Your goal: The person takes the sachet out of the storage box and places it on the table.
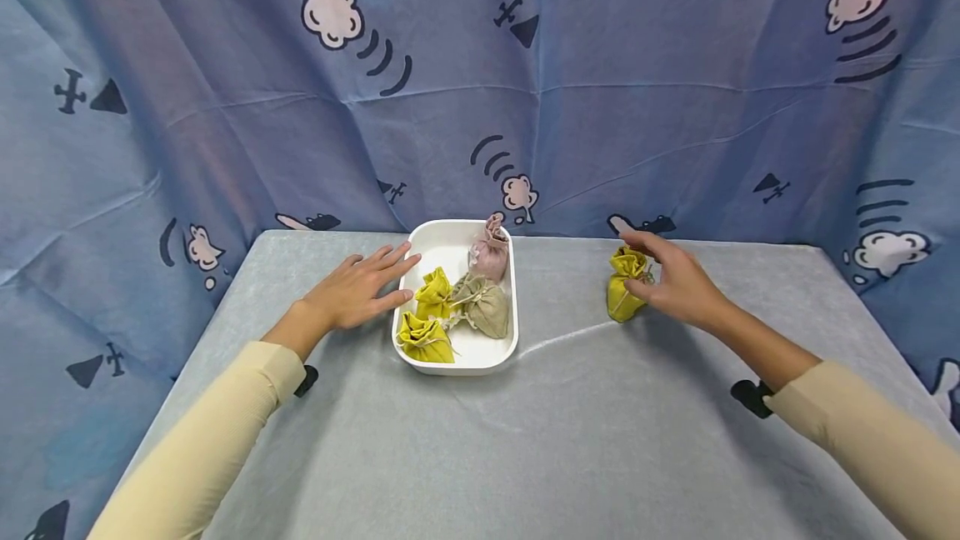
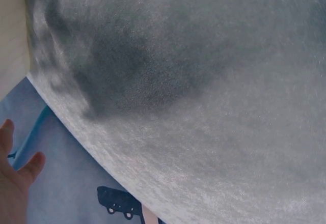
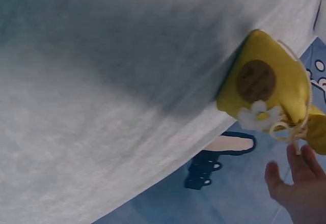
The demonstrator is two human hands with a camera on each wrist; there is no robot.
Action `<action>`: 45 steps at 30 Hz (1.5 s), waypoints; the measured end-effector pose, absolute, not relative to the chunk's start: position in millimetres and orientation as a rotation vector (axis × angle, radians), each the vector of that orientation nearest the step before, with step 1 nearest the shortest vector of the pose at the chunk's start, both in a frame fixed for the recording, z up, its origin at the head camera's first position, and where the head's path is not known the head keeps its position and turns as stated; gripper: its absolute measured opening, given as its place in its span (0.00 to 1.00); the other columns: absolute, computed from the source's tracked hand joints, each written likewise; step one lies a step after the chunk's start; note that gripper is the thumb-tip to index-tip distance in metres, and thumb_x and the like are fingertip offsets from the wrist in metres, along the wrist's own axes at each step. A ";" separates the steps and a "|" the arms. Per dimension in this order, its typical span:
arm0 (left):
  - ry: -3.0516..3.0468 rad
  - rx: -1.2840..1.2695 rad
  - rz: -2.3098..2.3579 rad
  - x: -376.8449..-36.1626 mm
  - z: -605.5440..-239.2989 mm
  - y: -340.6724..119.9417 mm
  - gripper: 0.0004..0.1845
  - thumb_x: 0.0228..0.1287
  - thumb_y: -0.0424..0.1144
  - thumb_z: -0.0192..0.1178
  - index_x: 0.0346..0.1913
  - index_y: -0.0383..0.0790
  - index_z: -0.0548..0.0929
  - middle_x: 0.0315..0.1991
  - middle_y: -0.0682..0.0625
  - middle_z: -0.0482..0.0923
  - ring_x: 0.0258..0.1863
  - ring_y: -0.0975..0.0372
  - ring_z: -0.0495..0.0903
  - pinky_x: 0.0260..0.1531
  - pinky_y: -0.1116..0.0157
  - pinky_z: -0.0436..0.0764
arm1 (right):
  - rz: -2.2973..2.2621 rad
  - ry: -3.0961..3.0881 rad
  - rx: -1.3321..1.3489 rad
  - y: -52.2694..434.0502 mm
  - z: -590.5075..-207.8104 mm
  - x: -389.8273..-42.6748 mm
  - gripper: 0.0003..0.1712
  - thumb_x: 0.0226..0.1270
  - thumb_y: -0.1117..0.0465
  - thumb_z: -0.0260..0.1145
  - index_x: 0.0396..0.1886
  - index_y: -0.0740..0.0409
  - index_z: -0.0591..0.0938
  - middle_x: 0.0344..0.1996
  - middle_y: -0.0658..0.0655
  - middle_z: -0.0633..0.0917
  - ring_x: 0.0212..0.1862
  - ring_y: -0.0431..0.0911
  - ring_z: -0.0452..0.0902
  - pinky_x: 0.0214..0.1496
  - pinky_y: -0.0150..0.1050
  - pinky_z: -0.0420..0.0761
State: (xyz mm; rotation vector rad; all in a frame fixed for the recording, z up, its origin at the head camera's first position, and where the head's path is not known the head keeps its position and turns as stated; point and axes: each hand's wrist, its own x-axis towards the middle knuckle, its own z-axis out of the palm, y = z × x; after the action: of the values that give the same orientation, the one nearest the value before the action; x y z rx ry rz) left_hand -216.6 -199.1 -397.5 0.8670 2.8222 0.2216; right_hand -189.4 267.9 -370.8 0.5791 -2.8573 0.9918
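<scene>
My left hand (image 1: 360, 286) has its fingers spread at the left rim of a white tray (image 1: 463, 371); the left wrist view shows part of this hand (image 2: 15, 178) at the lower left. Two yellow drawstring pouches (image 1: 426, 342), a beige-green pouch (image 1: 487, 311) and a pink pouch (image 1: 489, 258) lie in the tray. To the right, another yellow drawstring pouch (image 1: 622, 298) stands on the table. My right hand (image 1: 678, 282) is beside its tied neck, thumb and fingers apart. In the right wrist view, that pouch (image 3: 280, 76) shows a brown round patch, a white flower and a cord near the fingertips (image 3: 295, 158).
A grey cloth covers the table (image 1: 540, 440). Behind it and at both sides hangs a blue patterned curtain (image 1: 637, 107), close to the tray's far end. A stretch of grey cloth lies between the tray and the standing pouch.
</scene>
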 end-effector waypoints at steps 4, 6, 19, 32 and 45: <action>2.820 0.868 0.222 -217.2 -398.6 -199.8 0.37 0.75 0.67 0.37 0.80 0.56 0.51 0.81 0.53 0.41 0.78 0.49 0.47 0.70 0.38 0.52 | 0.972 -2.840 0.585 258.1 -364.5 -191.7 0.42 0.59 0.68 0.73 0.73 0.62 0.67 0.68 0.68 0.71 0.67 0.65 0.65 0.64 0.68 0.64; 2.818 0.866 0.225 -217.2 -398.9 -200.4 0.38 0.75 0.67 0.36 0.80 0.56 0.51 0.81 0.53 0.41 0.78 0.49 0.47 0.70 0.38 0.52 | 0.969 -2.820 0.612 251.5 -361.7 -193.7 0.42 0.59 0.67 0.73 0.73 0.61 0.67 0.68 0.66 0.71 0.68 0.63 0.65 0.64 0.67 0.65; 2.806 0.840 0.232 -216.0 -399.7 -201.9 0.38 0.74 0.68 0.36 0.80 0.57 0.50 0.81 0.54 0.40 0.78 0.49 0.46 0.70 0.38 0.51 | 1.166 -2.758 0.761 182.0 -354.4 -192.2 0.38 0.59 0.65 0.75 0.70 0.59 0.71 0.64 0.62 0.77 0.66 0.58 0.73 0.66 0.60 0.69; 2.811 0.856 0.232 -216.4 -399.9 -201.7 0.38 0.75 0.68 0.36 0.80 0.57 0.50 0.81 0.53 0.40 0.78 0.48 0.46 0.70 0.38 0.52 | 1.403 -2.697 0.977 128.0 -359.1 -191.3 0.39 0.57 0.70 0.75 0.68 0.65 0.71 0.66 0.65 0.75 0.61 0.58 0.78 0.64 0.50 0.74; 2.803 0.842 0.233 -217.3 -397.9 -200.3 0.38 0.74 0.69 0.34 0.81 0.57 0.49 0.81 0.54 0.39 0.78 0.49 0.46 0.70 0.38 0.52 | 1.309 -2.758 1.075 88.7 -371.1 -192.5 0.37 0.56 0.67 0.77 0.66 0.66 0.73 0.64 0.65 0.76 0.60 0.57 0.78 0.63 0.48 0.76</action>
State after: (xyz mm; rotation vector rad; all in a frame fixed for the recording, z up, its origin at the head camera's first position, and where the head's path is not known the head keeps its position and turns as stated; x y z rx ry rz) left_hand -217.3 -200.3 -397.9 0.8424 2.8033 0.2330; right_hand -192.5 88.7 -371.1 1.0752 -2.7578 1.3087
